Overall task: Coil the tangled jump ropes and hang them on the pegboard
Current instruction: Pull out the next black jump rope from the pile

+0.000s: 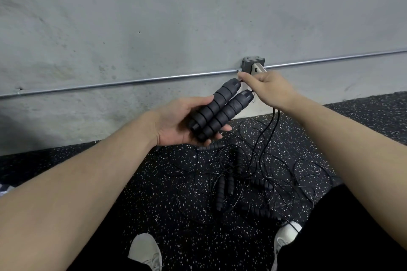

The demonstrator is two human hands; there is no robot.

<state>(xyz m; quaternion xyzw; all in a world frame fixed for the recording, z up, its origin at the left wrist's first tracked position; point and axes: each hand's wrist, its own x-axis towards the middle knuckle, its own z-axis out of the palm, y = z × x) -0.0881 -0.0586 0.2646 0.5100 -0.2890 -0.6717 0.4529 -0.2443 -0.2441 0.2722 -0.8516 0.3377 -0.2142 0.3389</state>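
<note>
A person is standing over a speckled black floor, looking down at both bare hands in front of a grey wall.

The left hand (pixel 176 124) is lying palm up, its fingers curling loosely under two ribbed black handles (pixel 217 110) that are resting side by side across the palm. The handles' long axis is running from about seven o'clock, at the palm, toward one o'clock, where their cord ends are pointing up at the right hand (pixel 267 90). That hand is closing its thumb and fingers on the thin black cord (pixel 273 121) just past the handle tips — a pinch, though the exact contact is hidden behind the knuckles. From the pinch the cord is dropping toward six o'clock, down into the tangle.

The tangled ropes (pixel 240 182) are lying on the floor (pixel 136 193) below both hands, between the person's shoes (pixel 146 252), with several more dark handles mixed in. The right hand is the nearer one to the free cord, so coiling will likely mean drawing cord up from six o'clock toward the held handles.

Hard to make out — which loops on the floor belong to the held rope, since black cord is blending into black flooring. No pegboard is in view. Behind the right hand, a metal box (pixel 253 65) on a conduit pipe (pixel 132 82) is partly covered.
</note>
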